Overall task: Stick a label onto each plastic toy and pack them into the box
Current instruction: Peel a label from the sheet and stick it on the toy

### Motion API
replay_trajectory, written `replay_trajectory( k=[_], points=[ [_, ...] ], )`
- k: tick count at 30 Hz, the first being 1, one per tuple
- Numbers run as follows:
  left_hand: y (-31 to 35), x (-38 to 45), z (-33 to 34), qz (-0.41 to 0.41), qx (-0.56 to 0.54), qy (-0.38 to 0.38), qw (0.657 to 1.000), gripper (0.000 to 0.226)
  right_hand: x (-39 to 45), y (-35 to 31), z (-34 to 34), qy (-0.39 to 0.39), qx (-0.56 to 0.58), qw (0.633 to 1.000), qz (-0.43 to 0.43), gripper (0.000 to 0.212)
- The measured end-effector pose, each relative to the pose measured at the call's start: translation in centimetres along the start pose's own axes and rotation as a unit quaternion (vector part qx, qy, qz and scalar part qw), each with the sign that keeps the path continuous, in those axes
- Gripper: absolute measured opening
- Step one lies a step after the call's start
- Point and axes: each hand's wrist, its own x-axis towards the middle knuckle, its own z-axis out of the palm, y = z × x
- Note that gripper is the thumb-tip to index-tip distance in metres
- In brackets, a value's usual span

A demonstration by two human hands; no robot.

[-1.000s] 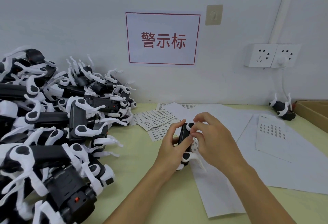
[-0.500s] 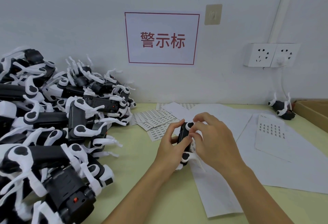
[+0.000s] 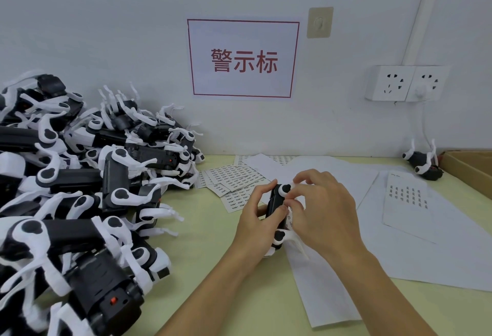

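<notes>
Left: your way is blocked by the heaped pile of black-and-white toys (image 3: 80,189). Centre: bare counter (image 3: 202,245) lies between pile and hands. Rear: flat label sheets (image 3: 234,178), passable. Right: flat paper (image 3: 426,250), one lone toy (image 3: 423,165) beside the cardboard box (image 3: 468,170).

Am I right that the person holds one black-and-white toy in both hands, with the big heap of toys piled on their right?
Not quite: the head view shows the heap of toys piled on the person's left. The rest holds: the left hand and right hand both hold one black-and-white toy above the table.
</notes>
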Motion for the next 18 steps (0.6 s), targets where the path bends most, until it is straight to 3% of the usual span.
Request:
replay_trajectory(
  k=[18],
  points=[
    [-0.04,-0.01,-0.13,0.005,0.001,-0.003,1.0,0.043,-0.22,-0.27,0.47,0.014,0.02,0.999,0.037,0.005]
  ],
)
